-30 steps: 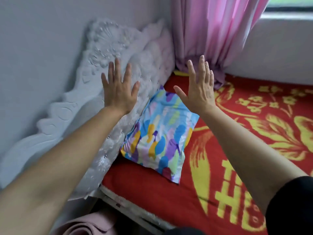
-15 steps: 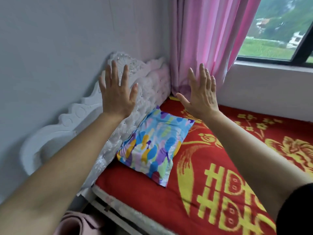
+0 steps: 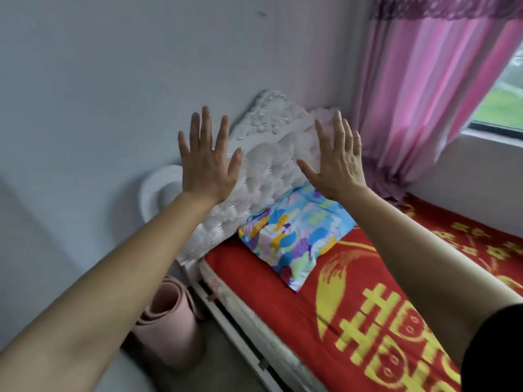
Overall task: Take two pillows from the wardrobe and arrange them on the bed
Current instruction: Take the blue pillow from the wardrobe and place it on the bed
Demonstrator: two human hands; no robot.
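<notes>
One pillow (image 3: 297, 233) with a blue, purple and yellow pattern lies on the bed (image 3: 368, 321), leaning against the white padded headboard (image 3: 271, 162). The bed has a red cover with yellow signs. My left hand (image 3: 206, 162) is raised in the air with fingers spread, in front of the headboard's left end and holding nothing. My right hand (image 3: 338, 162) is also raised and spread, above the pillow's far edge, apart from it. No second pillow and no wardrobe are in view.
A pink curtain (image 3: 424, 94) hangs at the back right beside a window (image 3: 501, 103). A rolled pink mat (image 3: 169, 326) stands on the floor by the bed's near corner. A pale wall (image 3: 113, 94) runs along the left.
The view has pulled back and tilted up, showing more wall, floor and the rolled mat. Both hands stay raised and spread; the pillow has not moved.
</notes>
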